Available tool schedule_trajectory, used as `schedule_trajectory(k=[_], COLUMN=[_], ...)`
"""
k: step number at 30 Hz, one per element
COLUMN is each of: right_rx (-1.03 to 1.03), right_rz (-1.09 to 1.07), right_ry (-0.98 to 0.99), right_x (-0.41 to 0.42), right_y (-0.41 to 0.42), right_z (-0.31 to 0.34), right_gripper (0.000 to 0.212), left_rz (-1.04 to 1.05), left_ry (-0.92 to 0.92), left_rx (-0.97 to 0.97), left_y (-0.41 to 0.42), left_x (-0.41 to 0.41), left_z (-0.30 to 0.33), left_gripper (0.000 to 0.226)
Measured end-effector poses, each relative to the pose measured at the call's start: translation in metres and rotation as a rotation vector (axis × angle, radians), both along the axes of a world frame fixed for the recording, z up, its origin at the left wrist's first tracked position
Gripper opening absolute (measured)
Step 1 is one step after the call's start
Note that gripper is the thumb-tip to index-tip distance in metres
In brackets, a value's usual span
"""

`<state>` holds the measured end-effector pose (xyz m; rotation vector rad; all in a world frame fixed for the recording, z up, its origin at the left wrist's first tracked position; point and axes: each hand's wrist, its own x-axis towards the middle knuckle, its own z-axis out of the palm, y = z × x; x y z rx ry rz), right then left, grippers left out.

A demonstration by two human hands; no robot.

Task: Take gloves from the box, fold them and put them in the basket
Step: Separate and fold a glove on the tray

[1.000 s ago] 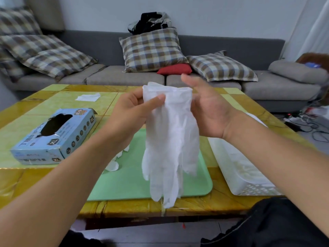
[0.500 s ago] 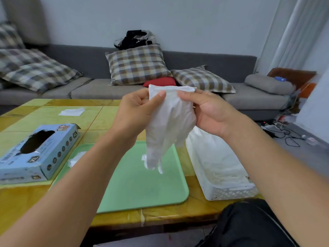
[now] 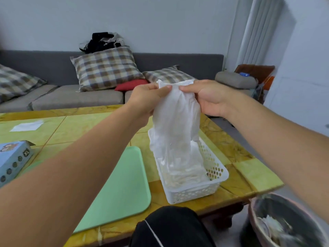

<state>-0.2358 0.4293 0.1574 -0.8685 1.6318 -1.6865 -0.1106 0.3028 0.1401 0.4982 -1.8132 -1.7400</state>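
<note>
Both hands, left (image 3: 146,98) and right (image 3: 210,98), pinch the gloves (image 3: 175,125) by the top edge; they hang long axis vertical, lower end down in the basket (image 3: 218,172) on the counter (image 3: 229,145).

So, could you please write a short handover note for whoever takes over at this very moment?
Left hand and right hand each pinch the top edge of the white gloves, which hang over the white basket.
The basket already holds a pile of white gloves.
The blue glove box sits left of the green tray.
Left: lower these gloves in, then fetch more.
</note>
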Motion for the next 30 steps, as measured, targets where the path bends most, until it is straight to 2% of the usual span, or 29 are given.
schedule_trajectory(k=[3, 5, 8, 11, 14, 17, 18, 22, 24, 26, 28, 30], right_rx=[-0.119, -0.235, -0.338, -0.215, 0.031, 0.237, 0.290, 0.510, 0.611, 0.618, 0.501, 0.508], right_rz=[-0.085, -0.095, -0.107, -0.104, -0.033, 0.101, 0.150, 0.300, 0.392, 0.330, 0.156, 0.167], right_ry=[0.101, 0.197, 0.316, 0.409, 0.471, 0.565, 0.620, 0.860, 0.859, 0.863, 0.926, 1.029], right_x=[-0.016, -0.026, -0.034, -0.043, -0.045, -0.036, -0.033, -0.020, -0.017, -0.016, -0.018, -0.017], right_y=[-0.016, -0.021, -0.015, 0.000, 0.025, 0.050, 0.054, 0.066, 0.069, 0.062, 0.046, 0.023], right_z=[0.016, 0.035, 0.040, -0.012, -0.085, -0.129, -0.135, -0.124, -0.109, -0.093, -0.086, -0.090], right_gripper=[0.027, 0.012, 0.008, 0.016, 0.016, 0.015, 0.015, 0.013, 0.015, 0.032, 0.036, 0.028], left_rz=[0.073, 0.041, -0.041, -0.088, -0.134, -0.268, -0.300, -0.456, -0.587, -0.627, -0.512, -0.324], left_ry=[0.116, 0.256, 0.327, 0.163, -0.025, -0.128, -0.163, -0.322, -0.422, -0.484, -0.406, -0.378], left_rx=[-0.009, -0.011, -0.080, -0.257, -0.452, -0.608, -0.648, -0.870, -0.945, -0.932, -0.905, -1.070], left_y=[-0.011, -0.016, -0.025, -0.031, -0.026, -0.019, -0.018, -0.009, -0.006, -0.003, -0.002, -0.002], left_x=[-0.018, -0.025, -0.029, -0.028, -0.012, 0.004, 0.008, 0.021, 0.023, 0.022, 0.014, -0.001], left_z=[0.012, 0.032, 0.034, -0.014, -0.082, -0.131, -0.137, -0.128, -0.114, -0.101, -0.091, -0.091], left_gripper=[0.024, 0.016, 0.017, 0.026, 0.030, 0.010, 0.012, 0.014, 0.016, 0.013, 0.016, 0.020])
